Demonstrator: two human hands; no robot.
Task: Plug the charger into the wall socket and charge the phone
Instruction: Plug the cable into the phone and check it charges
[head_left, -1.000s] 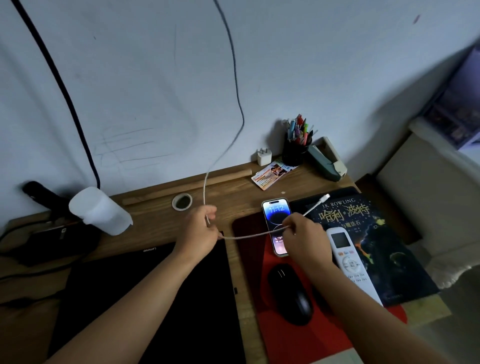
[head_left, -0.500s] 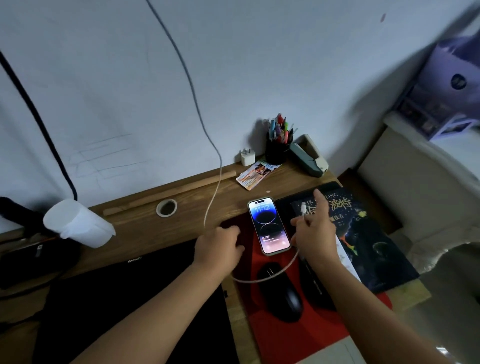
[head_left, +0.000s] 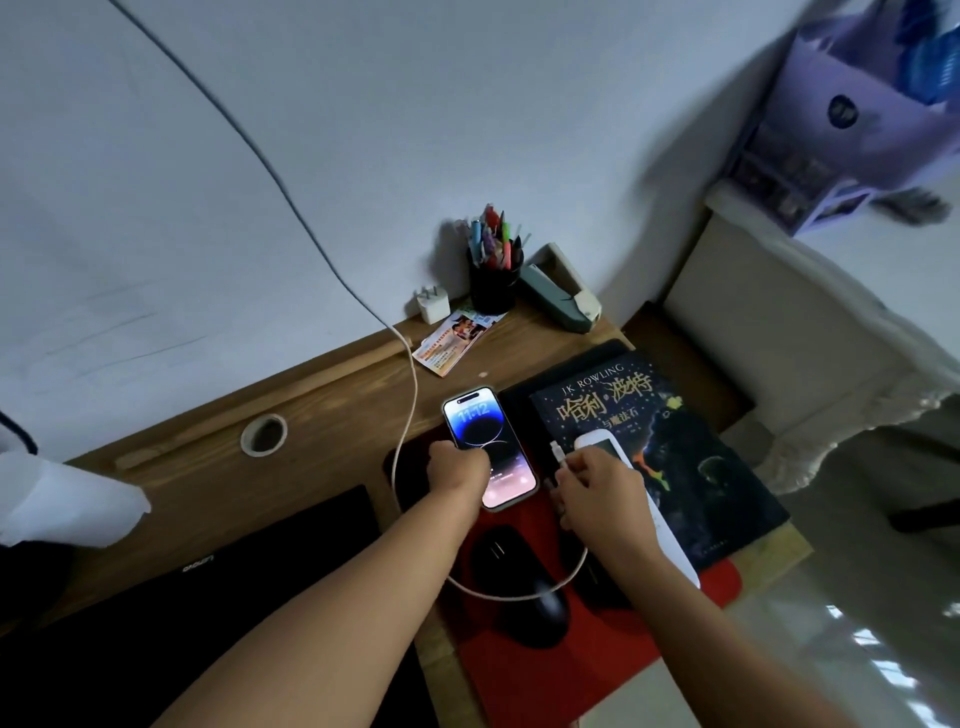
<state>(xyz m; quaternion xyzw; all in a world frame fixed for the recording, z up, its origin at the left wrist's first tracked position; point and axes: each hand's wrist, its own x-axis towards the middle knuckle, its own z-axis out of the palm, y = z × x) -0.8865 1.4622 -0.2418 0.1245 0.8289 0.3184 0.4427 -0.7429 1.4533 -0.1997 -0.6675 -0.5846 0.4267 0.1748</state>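
On the red mat (head_left: 524, 691) lies the lit phone (head_left: 488, 447), our left hand (head_left: 457, 470) gripping its lower left edge and hiding it. Our right hand (head_left: 597, 491) pinches the white cable (head_left: 402, 415) near its plug (head_left: 557, 453); its upper end is cut off.

Desk (head_left: 322, 415): phone (head_left: 488, 447) on mat (head_left: 571, 670), left of book (head_left: 675, 441). Remote (head_left: 670, 540) on book. Mouse (head_left: 524, 587) on mat, in front of phone. Cable (head_left: 410, 395) loops across mouse. Pen cup (head_left: 493, 286) at back by wall; plug adapter (head_left: 432, 305) to its left. Laptop (head_left: 208, 597) at front left.
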